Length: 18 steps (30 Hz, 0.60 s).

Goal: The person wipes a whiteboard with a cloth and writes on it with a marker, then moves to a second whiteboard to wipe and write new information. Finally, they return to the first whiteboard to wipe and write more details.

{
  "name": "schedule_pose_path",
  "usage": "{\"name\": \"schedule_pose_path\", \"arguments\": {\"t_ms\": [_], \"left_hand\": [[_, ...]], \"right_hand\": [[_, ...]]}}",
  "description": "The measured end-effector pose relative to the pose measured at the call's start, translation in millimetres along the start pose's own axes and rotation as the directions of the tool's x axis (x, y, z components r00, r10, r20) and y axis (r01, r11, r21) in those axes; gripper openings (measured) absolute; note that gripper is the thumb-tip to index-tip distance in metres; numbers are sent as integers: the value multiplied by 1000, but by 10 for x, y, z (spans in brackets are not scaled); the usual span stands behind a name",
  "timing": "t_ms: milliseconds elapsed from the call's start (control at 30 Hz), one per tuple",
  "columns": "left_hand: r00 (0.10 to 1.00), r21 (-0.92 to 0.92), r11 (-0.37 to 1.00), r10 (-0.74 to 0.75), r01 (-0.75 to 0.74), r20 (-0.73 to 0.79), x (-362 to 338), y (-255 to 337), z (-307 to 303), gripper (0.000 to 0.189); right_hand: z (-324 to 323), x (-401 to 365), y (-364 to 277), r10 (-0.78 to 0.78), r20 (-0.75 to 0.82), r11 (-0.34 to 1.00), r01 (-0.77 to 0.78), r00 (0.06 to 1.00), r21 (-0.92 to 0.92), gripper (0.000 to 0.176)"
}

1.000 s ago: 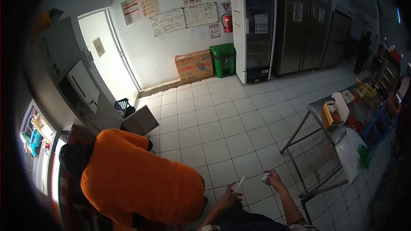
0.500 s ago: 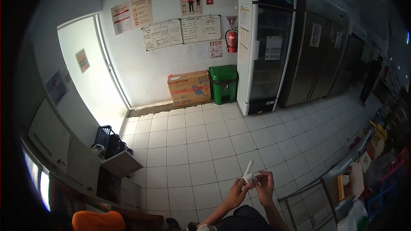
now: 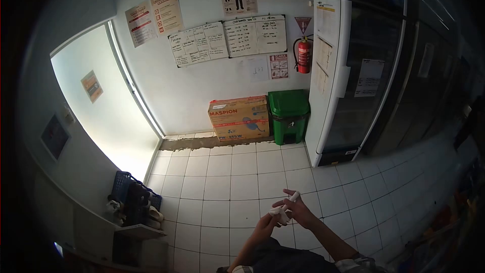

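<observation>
Both hands are held together in front of me at the bottom of the head view. My left hand [image 3: 267, 226] is closed on a crumpled, soft white piece [image 3: 281, 216] that looks like tissue or thin plastic. Close against it, my right hand [image 3: 302, 214] has its fingers bent around a short, slim white stick [image 3: 292, 198], with one finger pointing out to the left. The stick slants up to the right above the crumpled piece. I cannot tell whether the two white parts are joined.
A green pedal bin [image 3: 289, 116] and a cardboard box [image 3: 240, 119] stand against the far wall. To their right are a glass-door fridge [image 3: 365, 81] and a fire extinguisher [image 3: 303, 55]. A bright door [image 3: 108, 101] is at left, near a shoe rack [image 3: 139, 202].
The view has moved nearer the bin and the box. The right hand has come over the white stick, which stood upright by the left hand before. The metal frame at right has left view.
</observation>
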State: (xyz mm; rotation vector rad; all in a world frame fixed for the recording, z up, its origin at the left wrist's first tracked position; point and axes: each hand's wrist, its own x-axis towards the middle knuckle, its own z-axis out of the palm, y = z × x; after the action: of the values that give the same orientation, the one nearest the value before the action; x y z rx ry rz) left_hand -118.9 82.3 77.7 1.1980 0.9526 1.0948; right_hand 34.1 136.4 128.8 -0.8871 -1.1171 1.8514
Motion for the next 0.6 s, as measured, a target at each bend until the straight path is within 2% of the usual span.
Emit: {"name": "schedule_pose_path", "arguments": {"t_ms": [33,67,100,133,167,200,233,267,300,367,400,433,467,500,533,600], "left_hand": [[1000,-42,999,20,-21,-15,185,-28,-168,30],[992,50,991,-127,128,-12,311,69,-348,33],[992,56,990,-128,129,-23,505,27,-452,33],[985,-105,992,-84,68,-148,676,-28,-569,35],[960,-252,968,-57,-14,-274,874,-53,-717,38],[958,-243,970,-61,-9,-281,1133,-64,-905,38],[932,-257,964,-36,-63,-361,1371,-53,-1120,39],[901,-267,956,-9,-120,-435,1618,22,-1303,43],[902,-260,959,-13,-111,-432,1878,124,-1461,43],[898,-104,993,1,-52,-440,2475,519,-1701,48],[932,19,998,-53,64,-358,2787,752,-1769,50],[934,14,998,-59,69,-353,3156,821,-1845,50],[988,141,986,-69,89,-139,3487,812,-1903,49],[992,267,961,-102,77,81,3787,811,-1933,48],[991,267,960,-106,81,83,4120,827,-1887,48],[977,510,847,44,-148,209,4737,823,-1722,38]], "right_hand": [[4,337,-75,5,14,1000,-5,1000,4,36],[-1,691,-142,75,152,996,-65,985,-67,35],[-18,1031,-191,148,281,983,-110,948,-145,34],[-40,1387,-208,146,293,984,-109,945,-138,34],[-56,1752,-215,89,299,995,-96,950,8,32],[-82,2072,-245,37,295,984,-85,955,153,31],[-105,2332,-328,40,298,981,-94,954,168,31],[-164,2602,-482,-33,218,965,-26,975,261,29],[-247,2876,-638,-101,130,937,51,986,345,28],[-454,3350,-944,-191,61,885,145,980,443,27],[-521,3540,-1108,-205,17,854,170,979,491,26],[-648,3739,-1247,-201,10,855,170,980,490,26],[-775,3893,-1340,-254,40,854,204,966,479,26],[-864,4058,-1428,-306,72,849,239,949,471,26],[-890,4222,-1577,-323,36,856,276,946,438,30],[-1088,4582,-1742,-349,44,876,309,936,371,31]]}}
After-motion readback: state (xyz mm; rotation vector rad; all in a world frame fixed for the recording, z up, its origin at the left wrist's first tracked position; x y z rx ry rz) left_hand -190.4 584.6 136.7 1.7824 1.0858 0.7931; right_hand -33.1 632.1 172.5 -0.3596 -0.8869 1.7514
